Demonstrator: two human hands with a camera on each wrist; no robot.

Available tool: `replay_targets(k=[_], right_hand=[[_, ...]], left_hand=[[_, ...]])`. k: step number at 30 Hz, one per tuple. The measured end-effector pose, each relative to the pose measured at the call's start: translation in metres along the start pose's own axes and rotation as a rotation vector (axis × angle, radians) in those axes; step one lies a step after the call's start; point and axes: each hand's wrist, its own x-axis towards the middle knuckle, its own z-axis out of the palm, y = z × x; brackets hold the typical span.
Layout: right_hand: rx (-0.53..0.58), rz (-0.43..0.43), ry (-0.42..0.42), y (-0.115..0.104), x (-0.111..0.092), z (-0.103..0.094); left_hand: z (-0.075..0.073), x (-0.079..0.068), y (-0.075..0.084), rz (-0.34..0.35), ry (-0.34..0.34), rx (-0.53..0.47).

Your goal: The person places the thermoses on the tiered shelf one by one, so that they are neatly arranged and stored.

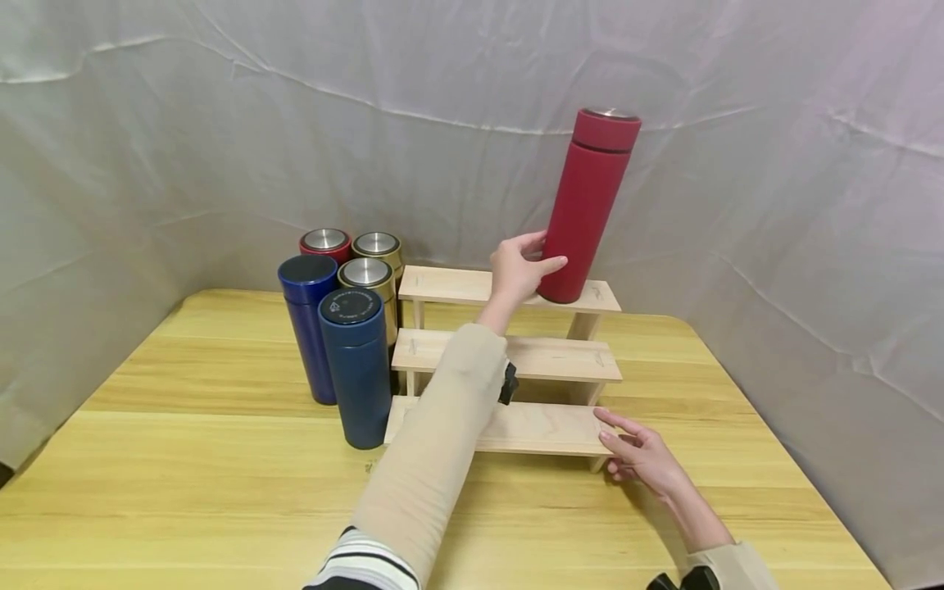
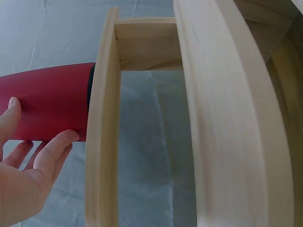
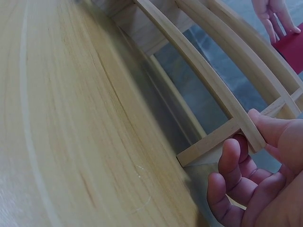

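Observation:
My left hand [image 1: 516, 270] grips a tall red thermos bottle [image 1: 593, 197] near its base, thumb on one side and fingers round the other. The bottle stands over the right part of the top board of a three-step wooden display rack [image 1: 538, 428], its base right at the board and its steel-topped lid up. In the left wrist view, the red bottle [image 2: 45, 101] meets the board's edge [image 2: 102, 132]. My right hand [image 1: 645, 459] pinches the right end of the lowest board, thumb on top and fingers curled beneath, as the right wrist view shows with the rack's end [image 3: 251, 135].
Left of the rack, several thermos bottles stand close together: a dark blue one [image 1: 357, 377] in front, a brighter blue one [image 1: 310, 328], gold ones [image 1: 379, 283] and a red one [image 1: 324, 243] behind. A grey cloth [image 1: 442, 123] hangs around the wooden table [image 1: 184, 459].

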Motion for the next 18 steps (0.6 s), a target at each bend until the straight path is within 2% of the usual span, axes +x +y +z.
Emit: replay_targets(k=[12, 18], right_hand=[[-0.027, 0.01, 0.033, -0.0013, -0.0008, 0.003], [-0.031, 0.005, 0.032, -0.001, -0.0011, 0.0022]], left_hand=[[0.001, 0.0004, -0.0063, -0.012, 0.004, -0.013], [-0.0021, -0.0015, -0.0055, 0.005, 0.001, 0.008]])
